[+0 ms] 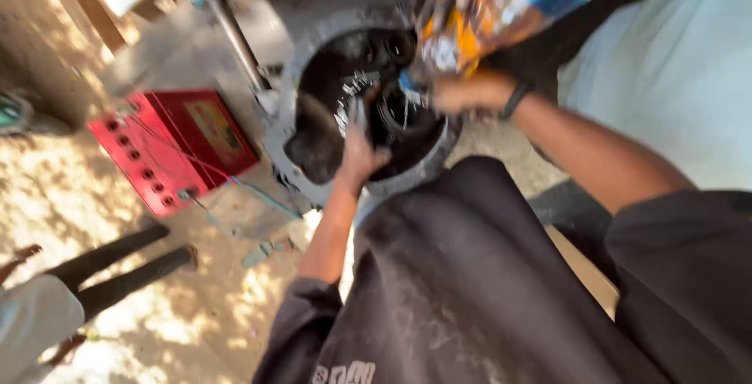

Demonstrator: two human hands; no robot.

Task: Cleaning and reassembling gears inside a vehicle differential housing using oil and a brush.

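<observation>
Outdoors, sandy ground (pixel 196 306) dappled with sun and shade. A grey round housing (pixel 294 78) lies flat, its dark opening facing up, ringed by a wide flange. The left hand (pixel 359 153) reaches into the opening, fingers curled around something dark, perhaps a part; blur hides what. The right hand (pixel 462 92) hovers at the far rim, grip unclear. A red battery (pixel 172 149) sits just left; another person's legs (pixel 117 270) stand further off.

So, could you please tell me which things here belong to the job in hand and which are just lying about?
In hand:
left hand
right hand
round metal housing
orange packet

Lying about:
red battery
metal rod
</observation>
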